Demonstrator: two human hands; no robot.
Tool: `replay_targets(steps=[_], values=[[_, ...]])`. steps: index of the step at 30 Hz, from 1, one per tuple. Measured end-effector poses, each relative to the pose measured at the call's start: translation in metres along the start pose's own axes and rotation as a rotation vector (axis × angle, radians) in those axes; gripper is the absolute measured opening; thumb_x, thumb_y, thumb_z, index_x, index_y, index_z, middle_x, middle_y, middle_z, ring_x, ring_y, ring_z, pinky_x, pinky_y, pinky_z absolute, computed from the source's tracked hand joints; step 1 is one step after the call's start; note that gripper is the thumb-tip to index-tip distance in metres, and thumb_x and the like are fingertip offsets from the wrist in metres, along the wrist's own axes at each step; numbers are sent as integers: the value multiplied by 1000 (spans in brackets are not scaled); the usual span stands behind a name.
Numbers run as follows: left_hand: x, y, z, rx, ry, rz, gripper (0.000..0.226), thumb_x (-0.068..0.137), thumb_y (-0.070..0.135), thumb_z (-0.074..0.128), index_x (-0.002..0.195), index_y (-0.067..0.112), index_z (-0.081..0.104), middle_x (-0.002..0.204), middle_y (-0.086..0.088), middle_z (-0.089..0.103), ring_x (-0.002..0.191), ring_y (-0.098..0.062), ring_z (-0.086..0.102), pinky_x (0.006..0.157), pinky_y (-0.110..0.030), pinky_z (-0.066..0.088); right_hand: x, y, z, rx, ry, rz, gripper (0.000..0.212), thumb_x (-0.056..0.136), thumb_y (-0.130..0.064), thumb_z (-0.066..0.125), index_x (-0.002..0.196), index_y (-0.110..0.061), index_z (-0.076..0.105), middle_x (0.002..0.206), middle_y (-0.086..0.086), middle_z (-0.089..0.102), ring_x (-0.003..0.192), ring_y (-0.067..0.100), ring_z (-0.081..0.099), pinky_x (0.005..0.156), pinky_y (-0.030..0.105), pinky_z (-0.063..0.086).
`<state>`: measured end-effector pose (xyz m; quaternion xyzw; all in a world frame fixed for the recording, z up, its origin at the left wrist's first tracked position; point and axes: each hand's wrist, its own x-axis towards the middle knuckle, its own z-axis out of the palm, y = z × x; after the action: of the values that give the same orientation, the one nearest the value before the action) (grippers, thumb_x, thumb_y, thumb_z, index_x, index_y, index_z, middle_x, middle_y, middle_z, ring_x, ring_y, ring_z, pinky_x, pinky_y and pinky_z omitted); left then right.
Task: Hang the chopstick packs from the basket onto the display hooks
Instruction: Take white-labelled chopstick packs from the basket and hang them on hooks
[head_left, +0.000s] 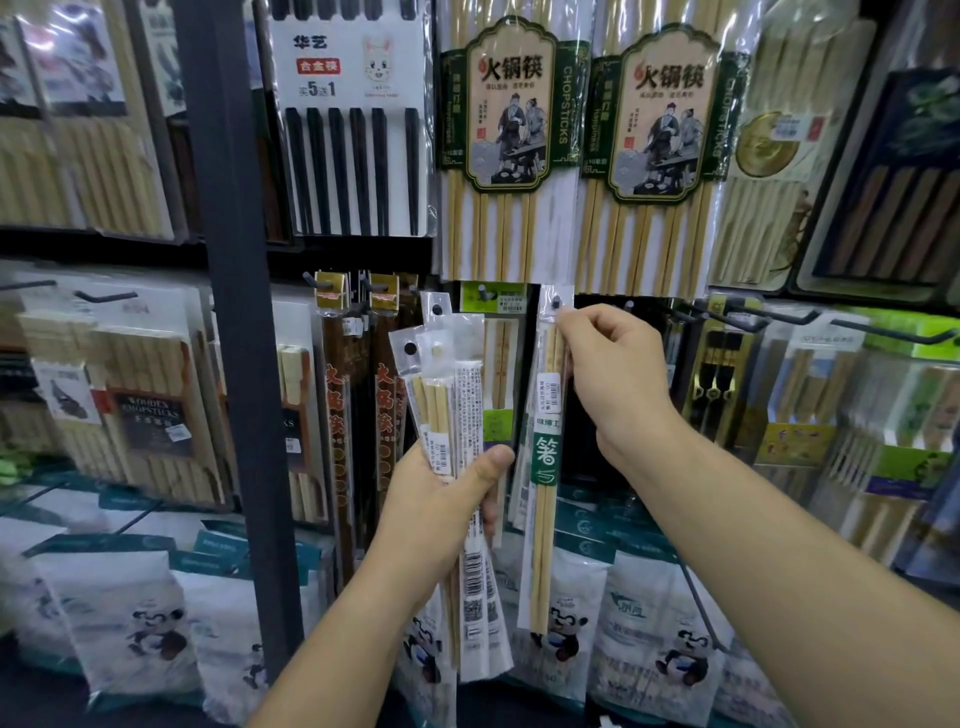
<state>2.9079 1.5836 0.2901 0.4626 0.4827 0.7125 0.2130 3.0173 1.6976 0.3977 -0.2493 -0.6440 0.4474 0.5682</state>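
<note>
While the left hand sits low and nearest the camera, it grips a fanned bundle of chopstick packs round the middle. The fingers are wrapped behind and the thumb is pressed across the front.

The right hand is higher and further in, up at the display. Its thumb and fingertips pinch the top edge of a single pack and the rest of the fingers are curled. The pack hangs straight down from the pinch. Its hang hole shows a dark spot, maybe a peg tip; cannot tell if it is threaded.

Just left, a green-carded pack hangs on its display hook. Above are large hot-pot chopstick packs on the upper row. The basket is not in view.

Risks, as a judgement:
- The pinch is small and right at the hole, so the fingers may block the view and the hole may miss the peg. If let go then, the pack drops to the bags below.
- The fanned bundle is held one-handed, so the outer packs could slide out if the grip eases.
- The right wrist is near the neighbouring hung packs and could knock them.
</note>
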Motion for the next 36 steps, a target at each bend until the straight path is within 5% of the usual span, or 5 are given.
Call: replay_targets(steps=[4, 9, 21, 26, 36], values=[[2, -2, -2, 6, 2, -10, 49, 72, 76, 76, 88, 30, 68, 59, -1, 55, 52, -20, 52, 51, -32, 49, 1, 6, 0, -75, -3, 1, 35, 98, -23, 61, 73, 1, 61, 55, -3, 47, 55, 10, 42, 51, 17, 39], [-1, 2, 2, -136, 5, -25, 22, 85, 55, 65, 79, 34, 65, 61, -3, 53, 49, -19, 50, 45, -28, 45, 0, 17, -5, -146, 43, 47, 37, 95, -37, 67, 81, -3, 70, 67, 0, 59, 64, 10, 54, 68, 30, 50], [-6, 8, 11, -129, -44, -20, 21, 94, 42, 59, 109, 33, 72, 78, -7, 70, 58, -19, 65, 52, -33, 55, -40, 11, 0, -24, -215, 11, 22, 99, -25, 64, 79, -19, 73, 65, -9, 66, 55, 0, 56, 49, 12, 42], [-7, 13, 14, -115, -69, 18, 23, 98, 37, 56, 114, 37, 73, 113, 1, 78, 104, -17, 74, 83, -26, 59, -36, 7, 0, 25, -199, 36, 26, 97, -29, 67, 71, -22, 69, 65, 1, 61, 56, 7, 56, 51, 14, 43], [-6, 13, 16, -71, -19, 45, 24, 100, 25, 59, 107, 40, 76, 109, 12, 78, 100, -4, 73, 79, -11, 54, -35, 5, 3, -13, -190, 28, 14, 97, -22, 68, 85, -16, 72, 60, -8, 61, 53, 2, 55, 49, 13, 43]])
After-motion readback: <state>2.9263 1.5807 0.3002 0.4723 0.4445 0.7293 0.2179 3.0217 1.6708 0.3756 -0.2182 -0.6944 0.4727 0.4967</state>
